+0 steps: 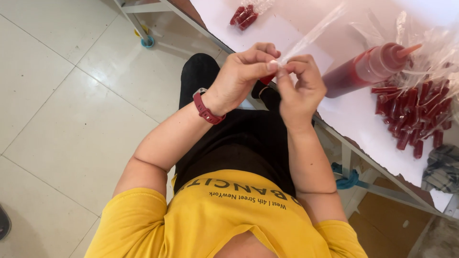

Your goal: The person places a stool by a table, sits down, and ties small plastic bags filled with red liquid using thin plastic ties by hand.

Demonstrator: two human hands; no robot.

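Both hands up in front of the table [296, 33] edge, pinching the same thing: a thin clear plastic tube [313, 34] that runs up and away over the tabletop. Left hand [244, 76], red wristband [206, 111] on it, has thumb and fingers clamped on the tube's near end; a bit of red shows just under that grip. Right hand [299, 88] touches the left, fingertips closed on the same end. On the table, just right of the hands, a squeeze bottle [366, 69] of red liquid lies on its side, nozzle pointing away from them. Past the bottle, a pile of small filled red tubes [413, 114] under loose clear plastic. Another small bunch of red tubes [244, 15] at the table's far end. Checked cloth [442, 167] at the near edge beyond the pile.
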